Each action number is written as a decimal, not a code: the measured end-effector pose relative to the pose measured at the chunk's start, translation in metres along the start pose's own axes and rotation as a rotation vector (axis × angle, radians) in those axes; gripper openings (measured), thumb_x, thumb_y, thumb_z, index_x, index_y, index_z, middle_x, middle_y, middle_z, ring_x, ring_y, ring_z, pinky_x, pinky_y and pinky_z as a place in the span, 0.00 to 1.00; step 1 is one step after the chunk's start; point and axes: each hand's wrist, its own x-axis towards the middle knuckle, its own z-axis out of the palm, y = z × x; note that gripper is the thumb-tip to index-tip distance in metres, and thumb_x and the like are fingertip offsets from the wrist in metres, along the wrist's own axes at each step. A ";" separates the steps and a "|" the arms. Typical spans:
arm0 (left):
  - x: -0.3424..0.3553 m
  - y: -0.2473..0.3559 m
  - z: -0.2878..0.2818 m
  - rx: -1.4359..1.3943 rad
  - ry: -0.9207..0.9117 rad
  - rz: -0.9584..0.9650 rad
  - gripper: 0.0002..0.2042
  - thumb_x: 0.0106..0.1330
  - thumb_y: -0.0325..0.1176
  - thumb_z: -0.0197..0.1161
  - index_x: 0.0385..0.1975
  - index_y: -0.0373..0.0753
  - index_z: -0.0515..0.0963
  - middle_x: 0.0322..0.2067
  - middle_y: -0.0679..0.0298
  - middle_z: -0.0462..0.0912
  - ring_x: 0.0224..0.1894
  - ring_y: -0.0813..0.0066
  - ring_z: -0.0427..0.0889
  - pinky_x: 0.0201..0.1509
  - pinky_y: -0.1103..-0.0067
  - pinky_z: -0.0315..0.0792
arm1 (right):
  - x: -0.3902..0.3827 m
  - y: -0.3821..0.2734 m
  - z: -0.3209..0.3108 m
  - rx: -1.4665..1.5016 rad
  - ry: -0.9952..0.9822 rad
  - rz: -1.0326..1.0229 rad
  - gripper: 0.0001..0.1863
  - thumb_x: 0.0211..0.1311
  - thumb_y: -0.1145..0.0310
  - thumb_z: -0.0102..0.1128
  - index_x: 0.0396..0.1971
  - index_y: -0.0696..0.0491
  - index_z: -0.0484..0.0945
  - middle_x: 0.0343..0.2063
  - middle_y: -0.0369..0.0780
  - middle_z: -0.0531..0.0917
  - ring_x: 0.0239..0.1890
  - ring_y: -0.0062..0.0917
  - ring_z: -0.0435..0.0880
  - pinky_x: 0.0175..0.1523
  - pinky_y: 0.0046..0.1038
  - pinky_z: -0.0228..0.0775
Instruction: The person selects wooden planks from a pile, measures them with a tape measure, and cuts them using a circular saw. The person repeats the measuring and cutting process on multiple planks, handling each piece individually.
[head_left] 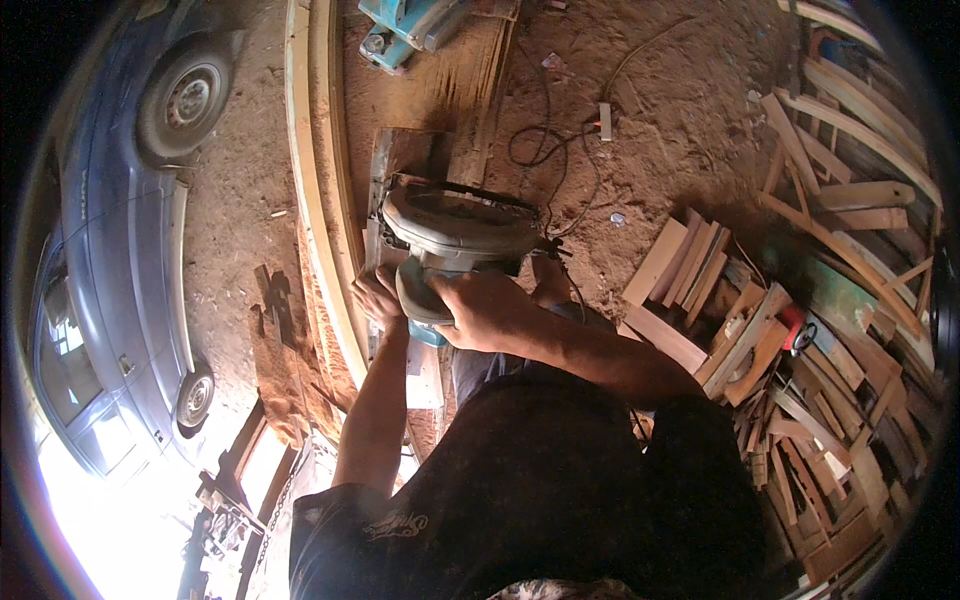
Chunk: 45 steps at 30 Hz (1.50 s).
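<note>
A circular saw (460, 225) with a grey guard and a teal body sits on a wooden board (425, 385) at the middle of the view. My right hand (485, 312) is wrapped round its rear handle. My left hand (379, 298) is just left of the saw, its bent fingers gripping the board's edge; the saw partly hides the thumb side. The blade is hidden under the guard. Further along the wooden bench (470, 90) lies a teal power tool (405, 30), cut off by the upper edge.
Long planks (325, 180) run along the bench's left side. A dark cord (545, 140) loops on the dirt floor to a white power strip (605, 122). Wood offcuts (690, 265) are heaped at right. A blue vehicle (115, 230) stands at left.
</note>
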 end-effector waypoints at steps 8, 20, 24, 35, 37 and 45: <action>0.001 -0.009 0.008 -0.008 0.051 0.049 0.25 0.74 0.53 0.49 0.52 0.34 0.72 0.44 0.45 0.74 0.48 0.44 0.74 0.55 0.55 0.67 | 0.005 -0.003 -0.004 -0.027 -0.003 0.007 0.26 0.49 0.62 0.72 0.46 0.58 0.77 0.24 0.53 0.85 0.28 0.46 0.88 0.36 0.42 0.82; 0.001 -0.036 0.030 0.019 0.077 0.119 0.24 0.73 0.54 0.51 0.54 0.39 0.72 0.45 0.46 0.75 0.49 0.45 0.75 0.54 0.55 0.68 | 0.016 -0.003 -0.001 -0.014 0.034 -0.055 0.26 0.50 0.58 0.71 0.43 0.62 0.77 0.24 0.52 0.85 0.25 0.43 0.88 0.31 0.41 0.83; 0.002 -0.034 0.028 0.012 0.061 0.088 0.24 0.72 0.54 0.53 0.55 0.40 0.73 0.47 0.47 0.75 0.51 0.46 0.75 0.56 0.55 0.68 | 0.022 -0.007 -0.002 -0.008 -0.003 -0.045 0.27 0.51 0.58 0.71 0.45 0.62 0.77 0.25 0.52 0.85 0.25 0.43 0.88 0.31 0.41 0.83; -0.001 -0.030 0.028 -0.044 0.047 0.131 0.24 0.72 0.52 0.54 0.56 0.40 0.72 0.48 0.47 0.76 0.52 0.47 0.75 0.57 0.56 0.68 | 0.032 -0.009 -0.002 0.032 -0.014 -0.061 0.27 0.51 0.59 0.70 0.47 0.63 0.76 0.27 0.55 0.85 0.29 0.45 0.88 0.37 0.41 0.83; -0.002 -0.029 0.027 -0.042 0.043 0.133 0.24 0.72 0.52 0.54 0.56 0.40 0.72 0.48 0.47 0.76 0.52 0.47 0.75 0.57 0.56 0.68 | 0.034 -0.010 -0.002 0.030 -0.026 -0.050 0.27 0.51 0.60 0.71 0.46 0.62 0.77 0.26 0.55 0.85 0.29 0.46 0.88 0.38 0.42 0.83; 0.001 -0.021 0.027 -0.047 0.002 0.154 0.24 0.72 0.52 0.54 0.57 0.39 0.71 0.48 0.47 0.75 0.52 0.47 0.74 0.58 0.56 0.68 | 0.041 -0.008 0.000 0.018 -0.047 -0.047 0.27 0.51 0.59 0.73 0.44 0.62 0.75 0.24 0.54 0.84 0.28 0.49 0.87 0.37 0.45 0.81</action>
